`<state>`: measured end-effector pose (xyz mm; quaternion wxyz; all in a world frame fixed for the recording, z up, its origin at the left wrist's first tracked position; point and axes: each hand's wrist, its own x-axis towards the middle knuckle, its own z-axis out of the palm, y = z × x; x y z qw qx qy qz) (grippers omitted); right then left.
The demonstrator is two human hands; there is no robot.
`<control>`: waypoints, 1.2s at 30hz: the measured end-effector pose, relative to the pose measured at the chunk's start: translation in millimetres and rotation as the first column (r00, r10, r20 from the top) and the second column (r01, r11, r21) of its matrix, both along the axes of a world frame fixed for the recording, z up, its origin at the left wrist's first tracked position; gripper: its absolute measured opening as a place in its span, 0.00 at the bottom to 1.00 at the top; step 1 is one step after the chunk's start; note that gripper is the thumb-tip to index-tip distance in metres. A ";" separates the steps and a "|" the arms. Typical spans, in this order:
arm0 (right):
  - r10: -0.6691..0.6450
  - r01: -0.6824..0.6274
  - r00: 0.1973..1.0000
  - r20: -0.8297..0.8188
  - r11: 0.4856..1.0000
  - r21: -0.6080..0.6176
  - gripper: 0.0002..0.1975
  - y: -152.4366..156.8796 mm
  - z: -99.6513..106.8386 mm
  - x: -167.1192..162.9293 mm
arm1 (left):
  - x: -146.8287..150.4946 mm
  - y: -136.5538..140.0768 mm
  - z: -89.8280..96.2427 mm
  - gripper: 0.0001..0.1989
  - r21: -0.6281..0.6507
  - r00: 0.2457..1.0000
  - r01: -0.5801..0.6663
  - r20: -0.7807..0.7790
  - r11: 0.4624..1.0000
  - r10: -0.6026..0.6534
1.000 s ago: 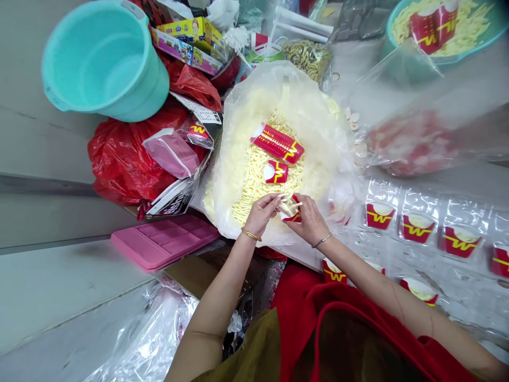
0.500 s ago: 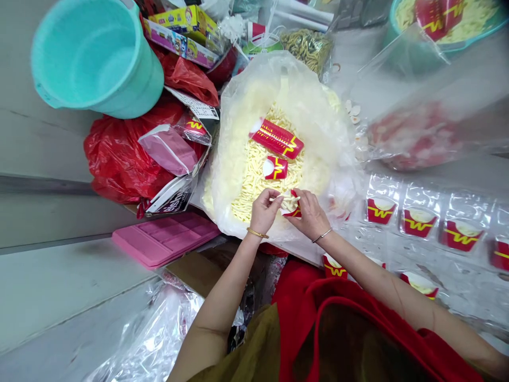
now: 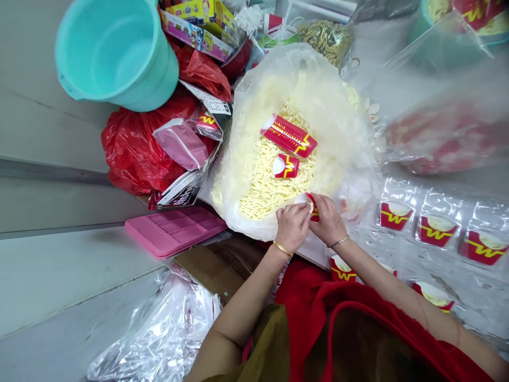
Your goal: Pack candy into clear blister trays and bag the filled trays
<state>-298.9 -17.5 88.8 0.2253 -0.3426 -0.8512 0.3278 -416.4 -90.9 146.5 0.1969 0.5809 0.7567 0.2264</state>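
My right hand (image 3: 328, 219) grips a small red fries carton (image 3: 315, 210) with a yellow zigzag, over the near edge of a clear plastic bag (image 3: 234, 159). At the carton's mouth is my left hand (image 3: 293, 227), its fingers curled together; whatever they hold is hidden. Inside the bag lies a heap of pale yellow fry-shaped pieces (image 3: 264, 185). On that heap rest a nested stack of red cartons (image 3: 289, 136) and a single carton (image 3: 287, 166).
Filled cartons in clear packs (image 3: 437, 231) line the table at right. A turquoise bucket (image 3: 115, 53) stands at upper left above a red plastic bag (image 3: 135, 148). Pink trays (image 3: 170, 231) lie below it. A blurred clear bag of red and white pieces (image 3: 441, 138) is at right.
My left hand has moved right, onto the carton's mouth, and the pale pieces seen at its fingertips are now hidden. My right hand still holds the carton. The whole view has shifted slightly.
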 end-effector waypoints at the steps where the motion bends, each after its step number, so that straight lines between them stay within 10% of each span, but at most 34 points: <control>1: 0.000 -0.001 1.000 -0.021 1.000 -0.005 0.32 -0.4 -0.5 0.5 | -7.3 -0.4 0.2 0.13 0.018 1.000 -0.020 0.016 1.000 0.019; 12: -0.024 0.022 0.999 -0.045 0.998 -0.053 0.39 -6.0 -3.1 -0.4 | -83.2 24.6 -53.8 0.07 -0.372 0.902 -0.412 -0.295 0.832 0.315; 18: -0.033 0.031 0.999 -0.027 0.997 -0.077 0.38 -3.5 -3.8 1.4 | -92.4 20.3 -51.0 0.05 -0.259 0.707 -0.544 0.370 0.798 0.602; 26: -0.006 0.006 1.000 0.003 0.997 -0.078 0.39 -5.2 3.3 -24.9 | -80.4 14.8 -5.2 0.13 -0.281 0.247 -0.391 0.885 0.876 0.395; 30: -0.002 0.001 1.000 -0.008 0.998 -0.061 0.38 -5.8 6.9 -31.1 | -66.0 14.8 -0.1 0.10 -0.276 0.525 -0.278 0.759 0.920 0.386; 36: 0.045 -0.046 0.999 -0.012 0.999 -0.021 0.35 -7.6 1.1 -23.7 | -35.6 17.2 0.1 0.04 -0.132 0.966 -0.169 0.177 0.977 0.191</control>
